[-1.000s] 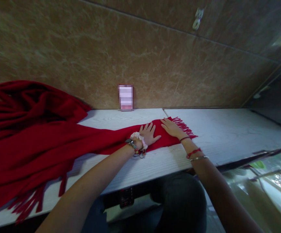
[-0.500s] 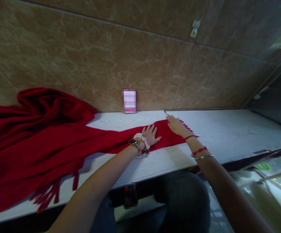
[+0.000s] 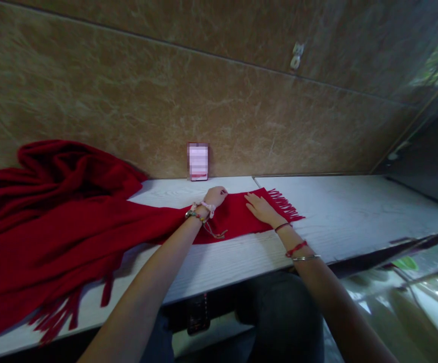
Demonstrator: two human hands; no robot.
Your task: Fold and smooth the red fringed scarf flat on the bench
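A red scarf (image 3: 236, 219) lies lengthwise along the white wood-grain surface (image 3: 339, 206), its right part flattened and its fringe (image 3: 285, 204) spread out at the right end. My left hand (image 3: 215, 195) is closed at the scarf's far edge, fingers curled around the cloth there; the fingertips are mostly hidden. Flat on the scarf, just left of the fringe, rests my right hand (image 3: 262, 209) with its fingers stretched out. To the left, the rest of the scarf is bunched in loose folds, with more tassels hanging near the front edge.
A small card-like object (image 3: 198, 161), blurred out, leans upright against the brown marbled wall (image 3: 241, 116). A dark box-like thing (image 3: 426, 151) stands at the far right. My knees are below the front edge, near a dark object (image 3: 198, 315).
My left hand has gone from lying spread on the scarf to closing at its far edge. My right hand has slid left, off the fringe, which now shows fully.
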